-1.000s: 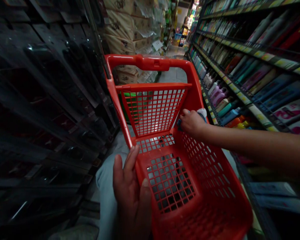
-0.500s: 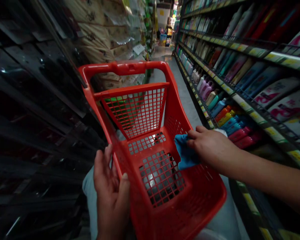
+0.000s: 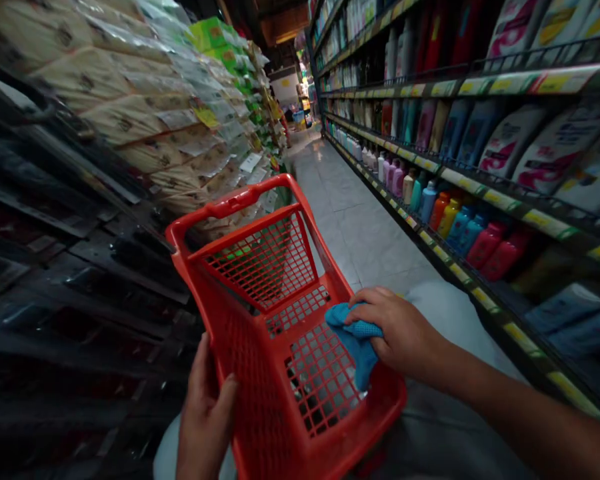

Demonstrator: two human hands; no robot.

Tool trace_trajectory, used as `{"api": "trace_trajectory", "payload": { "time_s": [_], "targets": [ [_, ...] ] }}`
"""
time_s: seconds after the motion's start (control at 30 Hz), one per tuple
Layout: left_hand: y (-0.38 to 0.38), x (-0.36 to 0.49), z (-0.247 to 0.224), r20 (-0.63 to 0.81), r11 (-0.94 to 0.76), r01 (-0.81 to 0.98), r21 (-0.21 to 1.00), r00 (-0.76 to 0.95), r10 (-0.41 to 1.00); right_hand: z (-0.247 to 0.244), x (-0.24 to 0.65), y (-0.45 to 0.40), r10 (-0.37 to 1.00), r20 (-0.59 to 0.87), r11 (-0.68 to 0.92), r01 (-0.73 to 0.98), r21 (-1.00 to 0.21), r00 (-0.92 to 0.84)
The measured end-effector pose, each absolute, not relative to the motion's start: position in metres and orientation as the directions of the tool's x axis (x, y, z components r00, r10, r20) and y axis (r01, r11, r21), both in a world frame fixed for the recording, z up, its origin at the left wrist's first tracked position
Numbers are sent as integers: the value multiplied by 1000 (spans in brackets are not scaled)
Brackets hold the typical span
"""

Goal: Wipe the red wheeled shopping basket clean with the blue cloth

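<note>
A red plastic shopping basket (image 3: 265, 393) with grid panels stands tilted in front of me, its handle at the far end. My left hand (image 3: 207, 407) grips the basket's left rim, thumb on the inner side and fingers outside. On the right rim, my right hand (image 3: 393, 330) is closed on a blue cloth (image 3: 363, 353). The cloth bunches under the fingers, and one end hangs down inside the basket, over its grid floor.
Shelves of bottles (image 3: 450, 217) line the right side. Stacked wrapped packs (image 3: 165, 133) stand at the left, with dark blurred racks (image 3: 80, 300) nearer. A grey tiled floor (image 3: 350, 200) runs between them. My knees flank the basket.
The view has turned, so the basket appears lower and more slanted. My right hand has shifted with the cloth, which now bunches over the rim. My left hand still holds the left rim.
</note>
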State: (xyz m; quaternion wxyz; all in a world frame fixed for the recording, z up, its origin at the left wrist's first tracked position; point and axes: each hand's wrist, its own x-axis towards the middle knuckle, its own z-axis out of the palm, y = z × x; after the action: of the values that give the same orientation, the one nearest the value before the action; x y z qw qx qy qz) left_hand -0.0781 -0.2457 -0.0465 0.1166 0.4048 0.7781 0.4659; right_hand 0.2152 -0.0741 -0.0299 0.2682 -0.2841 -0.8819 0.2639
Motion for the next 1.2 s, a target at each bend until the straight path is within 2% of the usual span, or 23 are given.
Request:
{"api": "trace_trajectory", "payload": {
  "time_s": [0.03, 0.1, 0.17, 0.2, 0.27, 0.33, 0.4, 0.5, 0.6, 0.67, 0.73, 0.77, 0.8, 0.9, 1.0, 1.1, 1.2],
  "targets": [
    [-244, -77, -40, 228, 278, 592, 757, -637, 736, -38, 218, -77, 627, 380, 705, 286, -649, -680],
    [-241, -63, -29, 337, 318, 767, 557, -559, 758, -54, 223, -85, 605, 481, 707, 148, -692, -634],
    [-240, -30, -21, 397, 198, 904, 378, -352, 848, -66, 223, -95, 621, 555, 692, 55, -719, -553],
    [-240, -10, -20, 358, 102, 928, 359, -238, 903, -71, 222, -101, 646, 576, 678, 30, -734, -501],
    [-240, 30, -21, 214, 43, 923, 383, -134, 968, -79, 218, -114, 709, 587, 642, 14, -766, -390],
    [-240, 61, -25, 38, 73, 936, 344, -91, 995, -90, 210, -128, 745, 586, 619, 3, -785, -319],
    [-239, 75, -30, -66, 123, 961, 250, -110, 992, -107, 200, -140, 759, 579, 599, -29, -800, -299],
    [-235, 75, -33, -101, 162, 978, 131, -150, 984, -145, 177, -147, 846, 455, 471, -9, -882, -276],
    [-228, 66, -31, -142, 239, 970, 41, -231, 962, -182, 150, -143, 943, 211, 242, 97, -965, -257],
    [-224, 61, -30, -154, 330, 944, -13, -328, 932, -195, 135, -139, 961, 27, 75, 165, -983, -274],
    [-221, 57, -30, -154, 391, 919, -40, -393, 907, -193, 125, -136, 957, -91, -40, 186, -982, -276],
    [-220, 54, -31, -149, 403, 914, -50, -406, 902, -187, 121, -136, 960, -98, -56, 163, -985, -263],
    [-220, 51, -31, -147, 399, 915, -59, -404, 903, -178, 118, -135, 967, -64, -36, 116, -993, -246],
    [-222, 41, -36, -151, 376, 920, -109, -389, 909, -147, 112, -127, 970, 156, 146, -63, -987, -189],
    [-224, 32, -40, -127, 339, 936, -97, -349, 928, -128, 104, -99, 945, 273, 251, -135, -958, -178],
    [-225, 29, -42, -68, 291, 956, -48, -294, 954, -130, 96, -66, 956, 224, 207, -103, -973, -188],
    [-227, 31, -41, -103, 270, 962, 30, -266, 959, -142, 94, -53, 978, 127, 125, -24, -992, -167]
  ]
}}
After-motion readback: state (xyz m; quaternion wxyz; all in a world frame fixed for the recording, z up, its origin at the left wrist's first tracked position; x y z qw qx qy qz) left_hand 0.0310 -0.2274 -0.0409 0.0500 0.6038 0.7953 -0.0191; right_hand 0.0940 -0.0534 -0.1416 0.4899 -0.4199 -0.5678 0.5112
